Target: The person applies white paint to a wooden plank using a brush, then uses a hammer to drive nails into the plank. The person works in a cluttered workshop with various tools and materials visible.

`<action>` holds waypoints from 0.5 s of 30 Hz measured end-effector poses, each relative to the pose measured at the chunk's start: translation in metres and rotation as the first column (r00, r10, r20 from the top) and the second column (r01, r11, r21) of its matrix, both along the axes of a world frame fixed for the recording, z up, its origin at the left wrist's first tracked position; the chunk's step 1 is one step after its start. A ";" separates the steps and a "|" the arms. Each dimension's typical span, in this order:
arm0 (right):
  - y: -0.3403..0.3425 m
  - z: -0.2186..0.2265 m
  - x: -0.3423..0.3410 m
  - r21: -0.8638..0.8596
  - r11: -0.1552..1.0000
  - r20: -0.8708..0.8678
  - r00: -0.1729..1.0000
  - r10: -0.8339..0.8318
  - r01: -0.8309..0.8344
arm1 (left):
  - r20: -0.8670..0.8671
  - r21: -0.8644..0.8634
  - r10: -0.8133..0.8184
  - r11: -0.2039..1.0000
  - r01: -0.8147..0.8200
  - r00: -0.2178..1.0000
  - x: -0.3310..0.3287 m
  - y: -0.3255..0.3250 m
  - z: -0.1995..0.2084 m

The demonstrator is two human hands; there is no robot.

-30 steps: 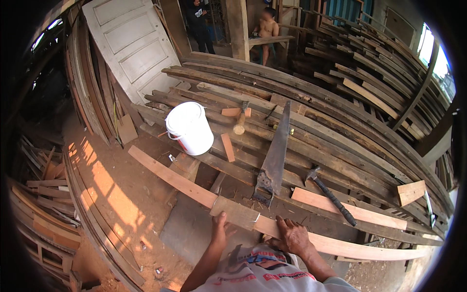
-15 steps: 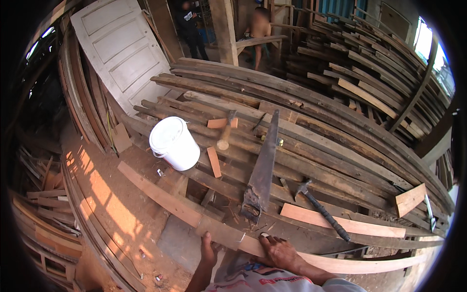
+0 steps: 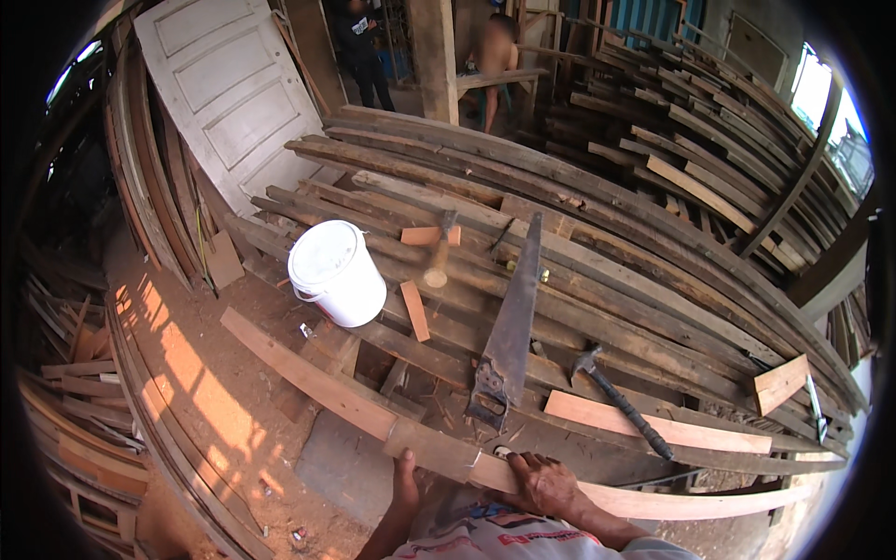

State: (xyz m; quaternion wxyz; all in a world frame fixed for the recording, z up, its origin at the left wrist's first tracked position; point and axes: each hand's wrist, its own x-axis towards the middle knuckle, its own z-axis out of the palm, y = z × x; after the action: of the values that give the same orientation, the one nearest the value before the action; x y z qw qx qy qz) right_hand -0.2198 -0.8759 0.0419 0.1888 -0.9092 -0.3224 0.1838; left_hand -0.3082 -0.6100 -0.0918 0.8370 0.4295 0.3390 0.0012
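A long wooden plank (image 3: 308, 371) lies across the front, close to my body, running from the left to the right. A shorter, duller board (image 3: 434, 455) lies against its middle, with a pale mark at its right end. My left hand (image 3: 404, 487) grips the near edge of this board, thumb upright against it and the other fingers mostly hidden. My right hand (image 3: 543, 483) is wrapped over the plank just right of the pale mark, its fingers curled over the top. A handsaw (image 3: 509, 327) rests just beyond my hands, its handle toward me.
Long beams (image 3: 597, 308) form the work surface. On it are a white lidded bucket (image 3: 338, 273), a wooden-handled hammer (image 3: 439, 257), a black-handled hammer (image 3: 621, 401) and small wood offcuts (image 3: 414, 311). A white door (image 3: 233, 93) leans behind. Stacked lumber (image 3: 709, 140) stands far right; two people are at the back.
The view has shifted slightly. Both hands keep their hold on the wood, and the tools and bucket stay where they were.
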 end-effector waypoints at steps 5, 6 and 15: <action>0.000 0.001 0.000 -0.003 1.000 -0.011 1.000 -0.004 0.004 | 0.019 0.005 0.003 1.000 -0.003 1.000 -0.001 0.000 -0.002; 0.001 0.002 0.000 -0.014 1.000 -0.016 1.000 -0.005 0.005 | 0.015 0.010 -0.002 1.000 0.002 1.000 -0.001 0.001 -0.005; -0.003 -0.004 -0.001 -0.004 1.000 -0.021 1.000 -0.010 0.010 | 0.036 0.014 0.001 1.000 -0.002 0.999 0.002 -0.002 0.007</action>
State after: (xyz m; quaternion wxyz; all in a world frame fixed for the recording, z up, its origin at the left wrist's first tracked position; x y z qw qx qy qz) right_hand -0.2205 -0.8785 0.0379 0.1913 -0.9092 -0.3154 0.1931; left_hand -0.3058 -0.6120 -0.0848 0.8400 0.4351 0.3240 0.0121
